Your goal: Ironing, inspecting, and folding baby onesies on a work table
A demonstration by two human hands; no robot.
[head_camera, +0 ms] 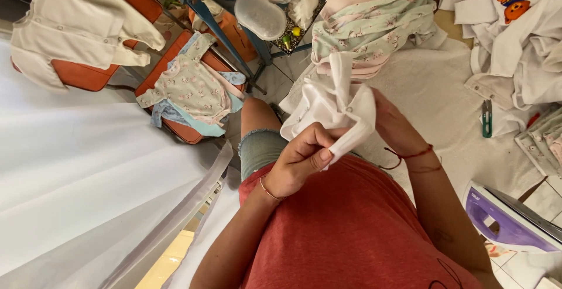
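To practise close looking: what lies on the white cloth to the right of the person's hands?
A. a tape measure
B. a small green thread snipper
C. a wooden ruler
B: a small green thread snipper lies on the white cloth, beside heaped white garments.

White padded work surface (433, 99): bears a stack of folded floral baby garments (372, 28), a heap of white garments (515, 37), green thread snips (487, 118), and a purple-and-white iron (506, 222). Orange chair (193, 131): floral bodysuit (193, 87) on seat.
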